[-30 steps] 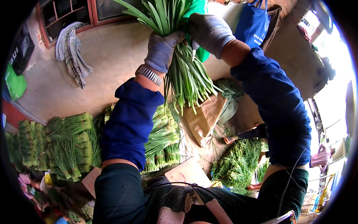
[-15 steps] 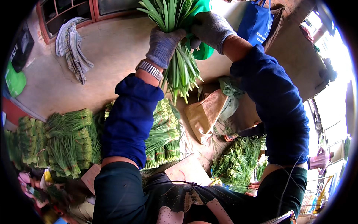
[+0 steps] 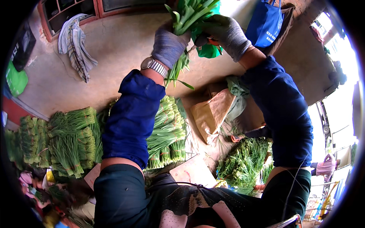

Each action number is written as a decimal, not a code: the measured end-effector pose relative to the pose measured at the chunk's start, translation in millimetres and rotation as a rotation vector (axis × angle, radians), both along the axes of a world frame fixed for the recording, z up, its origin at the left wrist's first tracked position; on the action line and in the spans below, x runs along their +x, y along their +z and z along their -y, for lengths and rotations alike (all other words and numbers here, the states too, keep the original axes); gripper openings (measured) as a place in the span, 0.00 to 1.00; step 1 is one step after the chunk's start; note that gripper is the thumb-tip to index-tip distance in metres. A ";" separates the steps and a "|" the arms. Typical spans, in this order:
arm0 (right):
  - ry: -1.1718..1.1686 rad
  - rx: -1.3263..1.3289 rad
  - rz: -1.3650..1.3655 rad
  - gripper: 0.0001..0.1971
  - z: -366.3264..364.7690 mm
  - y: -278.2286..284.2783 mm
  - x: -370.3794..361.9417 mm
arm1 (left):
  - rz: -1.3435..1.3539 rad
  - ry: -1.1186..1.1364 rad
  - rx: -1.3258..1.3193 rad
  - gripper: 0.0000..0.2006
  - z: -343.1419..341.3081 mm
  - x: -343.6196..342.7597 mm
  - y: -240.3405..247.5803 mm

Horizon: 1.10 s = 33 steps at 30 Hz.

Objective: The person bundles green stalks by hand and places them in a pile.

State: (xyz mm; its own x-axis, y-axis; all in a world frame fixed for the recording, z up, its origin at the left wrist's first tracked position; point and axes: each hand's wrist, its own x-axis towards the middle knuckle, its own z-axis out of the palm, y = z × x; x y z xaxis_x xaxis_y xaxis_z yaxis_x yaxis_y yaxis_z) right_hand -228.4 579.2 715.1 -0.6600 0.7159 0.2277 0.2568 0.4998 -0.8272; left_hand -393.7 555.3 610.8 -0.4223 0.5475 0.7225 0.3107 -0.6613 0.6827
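Note:
My left hand [image 3: 170,43], in a grey knit glove with a metal watch at the wrist, is closed round a bunch of long flat green leaves [image 3: 190,17], which look like garlic chives. The leaves stick out above and below the fist. Close to its right, my gloved right hand [image 3: 228,36] is curled round a small dark tool with an orange part [image 3: 213,41]; its kind is mostly hidden by the fingers. A bright green bag [image 3: 209,51] hangs behind the right hand.
Stacked bundles of greens [image 3: 76,140] lie at the left, with more bundles [image 3: 167,133] by my left arm. A loose green heap [image 3: 243,163] lies at the right, near another person's hand [image 3: 236,138]. A tan sack [image 3: 213,114], a blue bag [image 3: 266,24] and a striped cloth [image 3: 76,45] are around.
The bunch has tilted, its upper leaves now leaning right and less of its lower end showing. My right hand has shifted right and down, and the dark and orange tool has come into sight.

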 end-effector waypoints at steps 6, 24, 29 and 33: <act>0.030 -0.058 0.006 0.12 -10.4 -3.5 22.5 | 0.056 -0.044 -0.276 0.11 -5.0 2.7 13.7; -0.185 0.067 0.074 0.27 23.7 -186.0 168.9 | 0.311 -0.225 -0.463 0.10 -54.0 26.6 -73.1; -0.237 -0.316 0.284 0.20 180.7 -258.1 295.6 | 0.437 -0.444 -0.312 0.18 23.8 67.1 -138.6; -0.706 -0.916 -0.077 0.20 294.2 -332.2 394.1 | 0.535 -0.508 -0.384 0.18 101.6 155.5 -169.1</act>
